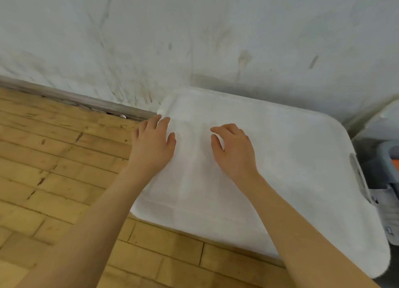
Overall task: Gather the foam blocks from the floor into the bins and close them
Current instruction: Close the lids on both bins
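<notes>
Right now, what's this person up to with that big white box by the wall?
A person leans over a white lid that covers a bin set against the scuffed wall on a wooden floor. The left hand lies near the lid's left edge with fingers straight; the right hand is over its middle, fingers loosely curled, holding nothing. No foam blocks are in sight.

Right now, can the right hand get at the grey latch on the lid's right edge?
Probably yes. The right hand is over the white lid, holding nothing, and only bare lid lies between it and the grey latch. Whether the arm stretches that far is unclear.
</notes>
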